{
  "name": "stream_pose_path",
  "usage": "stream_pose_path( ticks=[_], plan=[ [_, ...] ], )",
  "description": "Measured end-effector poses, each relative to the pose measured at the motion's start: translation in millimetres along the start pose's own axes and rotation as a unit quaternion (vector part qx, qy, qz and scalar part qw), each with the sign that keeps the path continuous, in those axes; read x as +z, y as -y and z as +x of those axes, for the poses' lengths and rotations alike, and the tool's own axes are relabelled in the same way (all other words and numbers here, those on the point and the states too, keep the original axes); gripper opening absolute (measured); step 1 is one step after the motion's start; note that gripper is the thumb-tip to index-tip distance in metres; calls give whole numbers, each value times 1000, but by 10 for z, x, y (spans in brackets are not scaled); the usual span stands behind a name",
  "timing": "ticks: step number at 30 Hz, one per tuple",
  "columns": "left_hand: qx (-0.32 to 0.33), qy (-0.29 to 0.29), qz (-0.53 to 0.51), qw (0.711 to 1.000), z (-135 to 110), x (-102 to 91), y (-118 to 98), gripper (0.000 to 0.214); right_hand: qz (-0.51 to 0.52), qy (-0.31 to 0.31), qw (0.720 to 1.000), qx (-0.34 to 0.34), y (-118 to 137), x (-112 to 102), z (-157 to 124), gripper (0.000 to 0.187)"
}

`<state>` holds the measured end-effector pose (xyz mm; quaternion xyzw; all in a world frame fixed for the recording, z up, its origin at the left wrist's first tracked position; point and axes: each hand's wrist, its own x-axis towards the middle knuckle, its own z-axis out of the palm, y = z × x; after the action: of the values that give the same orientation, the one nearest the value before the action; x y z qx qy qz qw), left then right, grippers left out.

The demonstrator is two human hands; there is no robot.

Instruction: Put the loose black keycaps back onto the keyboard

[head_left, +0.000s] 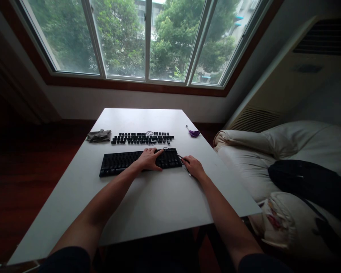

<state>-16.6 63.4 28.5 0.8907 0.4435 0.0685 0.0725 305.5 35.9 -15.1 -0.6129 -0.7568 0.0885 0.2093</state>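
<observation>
A black keyboard (122,161) lies across the white table in front of me. My left hand (150,159) rests over its middle-right part, fingers and thumb spread, the thumb near the front edge. Beside the keyboard's right end, my right hand (192,166) is closed in a pinch on a thin dark tool (180,156), whose tip reaches the keyboard's edge. A small pale end (190,174) shows below that hand; the tool's exact kind is too small to make out. Behind the keyboard, several loose black keycaps (136,138) stand in rows.
A crumpled grey cloth (99,135) lies at the left edge of the white table (147,197). Toward the right edge is a purple item (194,133) with a thin stick beside it. A cream sofa (241,163) bearing a dark bag (307,182) stands right of the table.
</observation>
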Motion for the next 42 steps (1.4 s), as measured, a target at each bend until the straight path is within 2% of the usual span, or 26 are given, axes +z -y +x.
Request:
stream_pose_path(
  ticks=[4,9,12,16,20,25,30,33,35,38,42],
  plan=[
    [0,-17,7,1000,-2,0,-53,117,40,19,999,-26,-123,-62,15,29],
    [-4,16,1,1000,92,51,-126,117,71,54,995,-44,-335,-185,16,30],
    [-4,20,-2,1000,186,96,-190,116,81,46,995,-38,-411,-241,-10,32],
    [3,22,-7,1000,307,148,-267,116,62,33,997,-15,-428,-288,-35,31],
    [-1,17,-8,1000,388,157,-317,112,14,11,999,38,-440,-307,-30,29],
    [12,10,-5,1000,379,114,-378,107,7,-16,997,78,-460,-307,-37,29],
    [16,-51,-8,999,87,47,-318,84,50,-80,992,83,-388,-330,-67,32],
    [-8,-97,-14,995,-231,0,-149,71,130,-152,974,104,-238,-369,-72,41],
    [-42,-133,-10,990,-452,-21,-2,64,207,-176,956,112,-78,-398,-62,49],
    [-99,-169,0,981,-724,-40,231,50,299,-156,938,83,234,-418,-9,54],
    [-159,-212,4,964,-951,-90,537,41,391,-116,913,25,689,-377,134,44]
  ],
)
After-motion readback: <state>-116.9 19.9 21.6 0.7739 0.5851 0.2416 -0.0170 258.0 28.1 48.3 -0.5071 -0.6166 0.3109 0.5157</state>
